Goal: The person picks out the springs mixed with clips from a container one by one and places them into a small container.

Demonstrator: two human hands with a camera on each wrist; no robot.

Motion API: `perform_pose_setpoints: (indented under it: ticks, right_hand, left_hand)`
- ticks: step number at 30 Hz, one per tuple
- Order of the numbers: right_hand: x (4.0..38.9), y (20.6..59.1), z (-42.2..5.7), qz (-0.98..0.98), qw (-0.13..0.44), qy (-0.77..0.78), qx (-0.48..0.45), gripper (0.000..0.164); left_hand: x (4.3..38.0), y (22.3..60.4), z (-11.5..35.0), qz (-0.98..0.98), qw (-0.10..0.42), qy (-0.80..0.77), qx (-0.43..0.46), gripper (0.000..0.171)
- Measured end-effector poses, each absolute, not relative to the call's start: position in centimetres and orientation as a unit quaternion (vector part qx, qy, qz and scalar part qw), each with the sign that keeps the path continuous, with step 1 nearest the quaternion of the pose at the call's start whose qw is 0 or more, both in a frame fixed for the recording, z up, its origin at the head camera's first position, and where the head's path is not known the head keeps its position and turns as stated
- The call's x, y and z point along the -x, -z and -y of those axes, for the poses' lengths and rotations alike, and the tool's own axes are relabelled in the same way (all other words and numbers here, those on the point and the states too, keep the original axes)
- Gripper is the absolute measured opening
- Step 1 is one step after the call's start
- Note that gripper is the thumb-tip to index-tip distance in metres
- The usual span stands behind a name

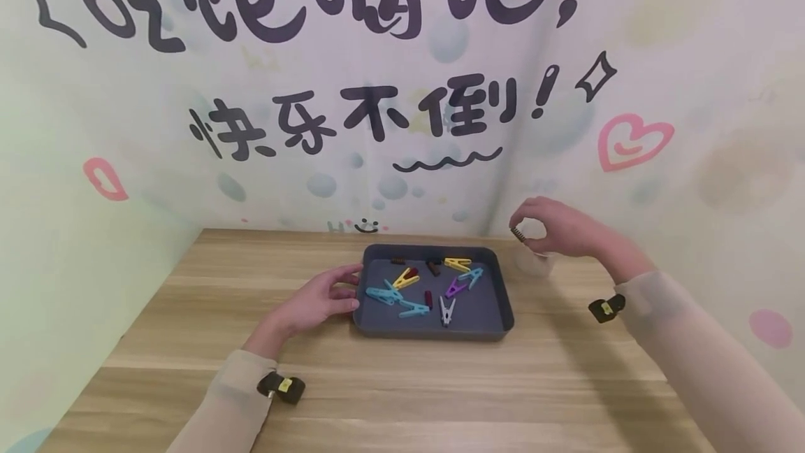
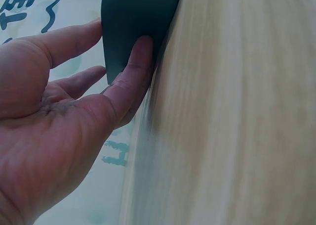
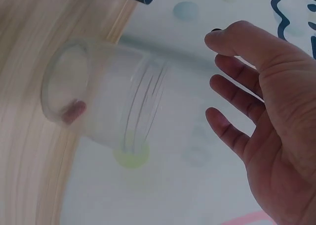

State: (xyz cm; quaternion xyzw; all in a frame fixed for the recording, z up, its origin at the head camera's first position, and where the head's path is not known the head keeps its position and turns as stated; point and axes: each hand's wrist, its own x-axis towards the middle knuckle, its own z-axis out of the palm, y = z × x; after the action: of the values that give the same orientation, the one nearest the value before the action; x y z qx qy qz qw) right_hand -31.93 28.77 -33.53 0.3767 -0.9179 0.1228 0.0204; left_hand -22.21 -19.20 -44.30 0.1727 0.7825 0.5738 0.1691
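My right hand (image 1: 564, 227) pinches a small dark brown ribbed piece (image 1: 518, 234) between thumb and fingertips. Below it stands a clear plastic jar (image 3: 111, 94) with a threaded mouth and a small dark red piece (image 3: 74, 112) inside. My left hand (image 1: 321, 299) touches the left wall of a dark grey tray (image 1: 434, 333), its fingers fairly straight against that side in the left wrist view. Inside the tray lie clothespins: yellow (image 1: 458, 263), blue (image 1: 414, 309), purple (image 1: 455, 287) and grey (image 1: 446, 312). Several small brown and dark red pieces (image 1: 428, 300) lie among them.
Tray and jar stand on a wood-grain table (image 1: 402, 397), toward its back edge. Behind it hangs a pale printed wall cloth (image 1: 283, 180) with large black characters. A black strap device (image 1: 607, 307) sits on each sleeve cuff.
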Motion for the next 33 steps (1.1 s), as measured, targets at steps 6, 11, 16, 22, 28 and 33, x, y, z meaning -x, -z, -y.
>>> perform_pose_setpoints:
  ticks: [6, 11, 16, 22, 28, 33]
  right_hand:
    - [32.1, 33.4, -30.5, 0.929, 0.015, -0.118, -0.352, 0.032]
    - [32.4, 33.4, -31.5, 0.934, 0.006, -0.119, -0.336, 0.032]
    - [32.8, 33.5, -32.3, 0.939, -0.001, -0.114, -0.324, 0.032]
    - [33.6, 33.8, -33.0, 0.943, -0.01, -0.112, -0.314, 0.032]
    - [34.1, 34.3, -33.2, 0.949, -0.029, -0.118, -0.293, 0.035]
    - [34.1, 34.5, -33.2, 0.951, -0.035, -0.133, -0.278, 0.051]
  left_hand:
    - [22.3, 44.2, 19.2, -0.784, 0.168, -0.571, -0.173, 0.07]
    - [22.2, 44.1, 19.2, -0.783, 0.169, -0.573, -0.175, 0.07]
    - [22.2, 44.2, 19.2, -0.785, 0.17, -0.57, -0.176, 0.069]
    - [22.2, 44.3, 19.3, -0.783, 0.171, -0.57, -0.178, 0.069]
    - [22.2, 44.3, 19.3, -0.784, 0.171, -0.57, -0.177, 0.069]
    - [22.2, 44.2, 19.3, -0.786, 0.169, -0.568, -0.174, 0.069]
